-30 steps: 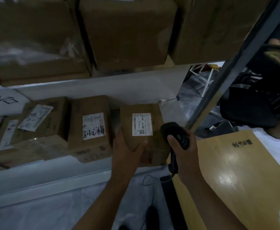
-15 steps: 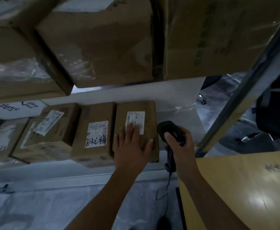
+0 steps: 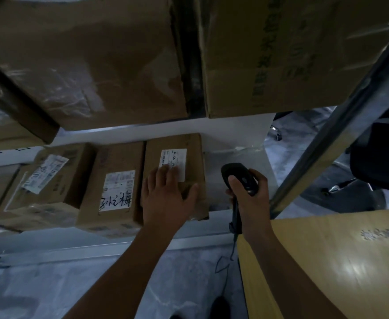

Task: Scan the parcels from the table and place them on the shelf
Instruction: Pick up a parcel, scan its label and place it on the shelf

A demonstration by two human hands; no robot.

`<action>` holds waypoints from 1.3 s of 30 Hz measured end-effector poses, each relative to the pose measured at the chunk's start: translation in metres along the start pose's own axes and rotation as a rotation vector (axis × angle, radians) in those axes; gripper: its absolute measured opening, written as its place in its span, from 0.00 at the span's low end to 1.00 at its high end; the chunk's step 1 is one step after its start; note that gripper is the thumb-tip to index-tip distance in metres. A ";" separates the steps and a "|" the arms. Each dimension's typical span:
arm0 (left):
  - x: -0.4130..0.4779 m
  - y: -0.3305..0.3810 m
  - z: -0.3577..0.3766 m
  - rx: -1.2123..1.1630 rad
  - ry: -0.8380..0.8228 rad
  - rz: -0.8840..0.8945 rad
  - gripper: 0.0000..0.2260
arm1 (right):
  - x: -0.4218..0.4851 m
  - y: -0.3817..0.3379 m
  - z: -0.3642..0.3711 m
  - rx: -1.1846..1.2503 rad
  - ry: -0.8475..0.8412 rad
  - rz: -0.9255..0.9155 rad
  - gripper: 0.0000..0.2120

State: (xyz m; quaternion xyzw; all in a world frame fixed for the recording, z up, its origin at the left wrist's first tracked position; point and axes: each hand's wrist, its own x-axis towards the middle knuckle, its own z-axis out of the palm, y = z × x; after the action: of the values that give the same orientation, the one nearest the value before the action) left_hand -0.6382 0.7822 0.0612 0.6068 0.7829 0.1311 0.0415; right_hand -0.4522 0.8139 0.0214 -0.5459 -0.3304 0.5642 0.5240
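left hand (image 3: pixel 165 199): open and flat, fingers straight and slightly spread, palm down on the top of the parcel (image 3: pixel 188 143). the fingertips overlap the near edge of its white label (image 3: pixel 175 157) and the thumb is splayed toward 3 o'clock. it curls round nothing.

right hand (image 3: pixel 251 203): wrapped round the handle of the black scanner (image 3: pixel 237 178), thumb on top of the head, head pointing to 12 o'clock. a thin cable (image 3: pixel 225 261) hangs from the handle toward 6 o'clock.

parcel: on the white shelf (image 3: pixel 235 139), last in the row at its 3 o'clock end, its side against the middle box (image 3: pixel 115 157). the scanner is at the parcel's 3 o'clock, apart from it.

writing: the parcel label reads roughly "j4-j06"; the rest is too small. the middle box label (image 3: pixel 117 191) carries handwritten black marker characters, seen upside down, which i cannot read with confidence. the left box (image 3: pixel 50 192) has a skewed label, blurred. the carton (image 3: pixel 292 54) at 1 o'clock on the level above has green print, blurred. the wooden table (image 3: pixel 327 261) at 4 o'clock has a dark printed mark, unreadable.

vs 1.0 s ago: the left hand then gripped the parcel's near end, with a gap to the middle box. now the gap is closed and the hand lies flat on top. vs 0.5 s ago: much the same. scanner grip unchanged.
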 end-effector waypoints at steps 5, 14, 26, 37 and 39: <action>0.025 0.004 -0.005 -0.014 -0.061 0.103 0.40 | 0.007 -0.006 -0.006 -0.050 0.045 0.027 0.31; 0.057 0.020 0.007 -0.092 -0.091 0.165 0.41 | 0.055 0.004 -0.005 -0.364 0.016 0.093 0.44; 0.075 0.035 0.011 -0.118 -0.099 0.260 0.40 | 0.102 0.039 0.030 -0.752 0.214 -0.064 0.52; 0.059 0.021 0.008 -0.168 -0.121 0.187 0.35 | 0.129 0.026 0.022 -0.797 0.157 -0.103 0.46; 0.057 0.018 0.009 -0.161 -0.091 0.177 0.39 | 0.123 0.032 0.017 -0.753 0.142 -0.130 0.45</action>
State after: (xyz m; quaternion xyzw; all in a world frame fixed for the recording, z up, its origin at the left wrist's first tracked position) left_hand -0.6339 0.8425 0.0627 0.6737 0.7104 0.1689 0.1136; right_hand -0.4577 0.9272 -0.0392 -0.7157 -0.5112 0.3299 0.3430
